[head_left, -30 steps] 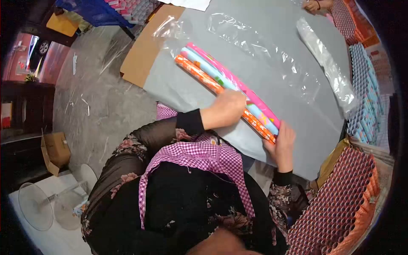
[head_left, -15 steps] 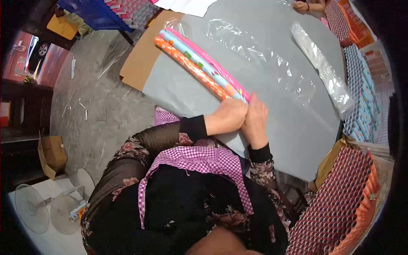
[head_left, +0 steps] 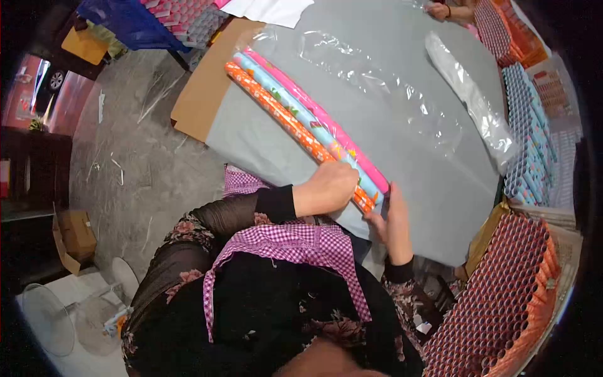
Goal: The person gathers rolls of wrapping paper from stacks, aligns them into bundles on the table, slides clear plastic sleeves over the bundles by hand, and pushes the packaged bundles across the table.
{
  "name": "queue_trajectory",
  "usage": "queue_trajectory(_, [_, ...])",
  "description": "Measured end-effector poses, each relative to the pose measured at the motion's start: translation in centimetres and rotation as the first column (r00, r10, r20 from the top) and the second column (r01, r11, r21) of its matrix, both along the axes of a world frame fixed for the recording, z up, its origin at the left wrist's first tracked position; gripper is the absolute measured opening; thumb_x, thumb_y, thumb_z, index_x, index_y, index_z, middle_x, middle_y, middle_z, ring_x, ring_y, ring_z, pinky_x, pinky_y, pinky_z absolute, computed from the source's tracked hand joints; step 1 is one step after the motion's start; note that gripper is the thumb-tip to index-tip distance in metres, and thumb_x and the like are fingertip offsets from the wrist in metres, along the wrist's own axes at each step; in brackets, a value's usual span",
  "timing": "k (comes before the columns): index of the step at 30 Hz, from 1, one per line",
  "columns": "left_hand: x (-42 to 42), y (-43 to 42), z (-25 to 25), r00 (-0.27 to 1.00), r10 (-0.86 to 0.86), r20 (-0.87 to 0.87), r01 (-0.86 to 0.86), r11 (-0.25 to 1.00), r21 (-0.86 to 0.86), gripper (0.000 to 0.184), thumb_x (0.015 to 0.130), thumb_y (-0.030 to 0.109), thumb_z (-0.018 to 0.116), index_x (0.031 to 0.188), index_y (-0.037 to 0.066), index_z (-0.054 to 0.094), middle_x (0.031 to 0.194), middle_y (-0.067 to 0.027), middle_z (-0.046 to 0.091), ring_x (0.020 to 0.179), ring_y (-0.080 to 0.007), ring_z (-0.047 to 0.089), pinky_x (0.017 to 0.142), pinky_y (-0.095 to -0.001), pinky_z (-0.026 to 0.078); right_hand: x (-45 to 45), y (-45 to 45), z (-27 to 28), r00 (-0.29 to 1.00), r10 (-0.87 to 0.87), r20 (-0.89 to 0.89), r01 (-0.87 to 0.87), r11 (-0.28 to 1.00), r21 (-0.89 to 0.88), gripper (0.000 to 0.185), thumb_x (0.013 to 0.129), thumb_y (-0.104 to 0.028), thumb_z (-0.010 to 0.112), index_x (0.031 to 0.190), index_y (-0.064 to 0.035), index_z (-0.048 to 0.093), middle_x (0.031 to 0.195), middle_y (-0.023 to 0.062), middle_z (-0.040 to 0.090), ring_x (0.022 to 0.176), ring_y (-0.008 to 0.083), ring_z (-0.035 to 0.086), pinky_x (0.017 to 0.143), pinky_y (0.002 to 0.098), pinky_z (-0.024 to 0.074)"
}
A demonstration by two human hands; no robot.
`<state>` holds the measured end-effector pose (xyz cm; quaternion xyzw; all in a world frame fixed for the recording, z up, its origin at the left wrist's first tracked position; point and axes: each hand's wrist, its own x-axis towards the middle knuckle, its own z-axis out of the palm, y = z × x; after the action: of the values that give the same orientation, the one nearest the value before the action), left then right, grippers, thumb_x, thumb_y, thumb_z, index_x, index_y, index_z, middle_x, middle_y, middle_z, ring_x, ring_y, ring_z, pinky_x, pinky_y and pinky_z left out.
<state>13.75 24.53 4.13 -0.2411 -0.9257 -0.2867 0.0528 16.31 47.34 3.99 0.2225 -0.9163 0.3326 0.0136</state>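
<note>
Three patterned wrapping paper rolls, an orange one, a light blue one and a pink one, lie side by side at a slant on the grey table. Clear plastic film shows around their far ends. My left hand is closed over the orange and blue rolls near their close ends; whether film is pinched in it too I cannot make out. At those ends is my right hand, slightly blurred, its fingers stretched and thumb apart, touching or nearly touching the roll ends.
Flat clear plastic sleeves lie across the grey table, and a stack of clear sleeves lies to the right. Bundled rolls stand at right. Cardboard edges the table's left. Another person's hand is at the back.
The rolls' close ends have come into view beyond my left hand. My right hand has moved down and right, away from my left hand, and its fingers have spread.
</note>
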Motion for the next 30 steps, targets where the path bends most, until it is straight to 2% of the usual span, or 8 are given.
queue_trajectory(3, [0.2,0.1,0.5,1.000,-0.021,-0.004,0.021,0.999,0.026,0.012,0.078,0.011,0.059,0.072,0.002,0.057,0.070,-0.0158,0.058,0.068,-0.0352,0.060,0.064,-0.0461,0.049,1.4,-0.8,1.1,0.931,-0.182,0.317,0.205,0.978,-0.040,0.084,0.074,-0.006,0.079,0.144,0.0067,0.034,0.124,0.0219,0.056,0.109,0.0276,0.059,0.089,0.0322,0.0496])
queue_trajectory(4, [0.2,0.2,0.4,1.000,-0.011,-0.014,0.011,1.000,0.023,0.012,0.078,0.011,0.059,0.072,0.002,0.057,0.070,-0.0158,0.058,0.068,-0.0352,0.060,0.064,-0.0461,0.049,1.7,-0.4,0.7,0.936,-0.172,0.308,0.195,0.980,-0.045,0.084,0.074,-0.006,0.079,0.144,0.0067,0.034,0.124,0.0219,0.056,0.109,0.0276,0.059,0.089,0.0322,0.0496])
queue_trajectory(6, [0.4,0.2,-0.1,0.999,-0.042,-0.013,0.043,0.998,0.051,0.011,0.078,0.012,0.060,0.073,0.002,0.057,0.070,-0.0154,0.058,0.068,-0.0343,0.061,0.063,-0.0459,0.049,2.4,0.0,-0.4,0.816,-0.069,0.574,0.376,0.818,-0.436,0.076,0.081,-0.002,0.071,0.145,0.0068,0.033,0.123,0.0169,0.058,0.102,0.0179,0.061,0.085,0.0270,0.0497])
queue_trajectory(10, [0.6,1.1,-0.1,0.994,-0.095,-0.058,0.094,0.995,-0.024,0.012,0.075,0.012,0.061,0.073,0.001,0.058,0.071,-0.0153,0.059,0.066,-0.0337,0.061,0.060,-0.0459,0.048,2.7,0.8,1.1,0.581,0.076,0.810,0.562,0.683,-0.467,0.065,0.088,-0.002,0.058,0.146,0.0103,0.030,0.126,0.0155,0.055,0.102,0.0186,0.062,0.091,0.0309,0.0507])
queue_trajectory(17, [1.0,3.3,0.4,0.990,-0.130,-0.058,0.130,0.991,-0.009,0.011,0.074,0.011,0.060,0.074,0.000,0.059,0.072,-0.0181,0.061,0.066,-0.0349,0.062,0.059,-0.0464,0.048,2.8,1.1,2.2,0.578,0.386,0.719,0.629,0.350,-0.694,0.072,0.095,-0.022,0.062,0.145,0.0142,0.025,0.139,0.0189,0.044,0.118,0.0278,0.056,0.105,0.0391,0.0441])
queue_trajectory(23, [1.3,4.7,0.4,0.987,-0.142,-0.076,0.146,0.988,0.045,0.012,0.072,0.012,0.062,0.071,0.000,0.061,0.070,-0.0168,0.062,0.068,-0.0347,0.064,0.060,-0.0469,0.049,2.1,-0.2,3.8,0.569,0.466,0.677,0.581,0.355,-0.733,0.073,0.099,-0.038,0.054,0.145,0.0123,0.027,0.140,0.0207,0.043,0.127,0.0312,0.050,0.109,0.0424,0.0393])
queue_trajectory(24, [1.3,4.8,0.5,0.986,-0.161,-0.053,0.163,0.986,0.035,0.012,0.072,0.012,0.062,0.071,0.000,0.061,0.070,-0.0171,0.062,0.068,-0.0348,0.064,0.059,-0.0469,0.049,2.1,-0.3,3.2,0.583,0.446,0.679,0.545,0.405,-0.734,0.067,0.104,-0.044,0.040,0.142,0.0101,0.035,0.140,0.0182,0.048,0.129,0.0271,0.048,0.112,0.0390,0.0346])
queue_trajectory(30, [2.4,6.0,1.6,0.981,-0.178,0.077,0.158,0.963,0.219,0.015,0.070,0.008,0.062,0.081,-0.002,0.067,0.080,-0.0198,0.067,0.080,-0.0378,0.067,0.066,-0.0481,0.049,1.3,0.4,1.6,0.486,0.546,0.682,0.638,0.311,-0.704,0.066,0.103,-0.049,0.040,0.138,0.0074,0.043,0.136,0.0156,0.054,0.127,0.0230,0.050,0.108,0.0371,0.0386])
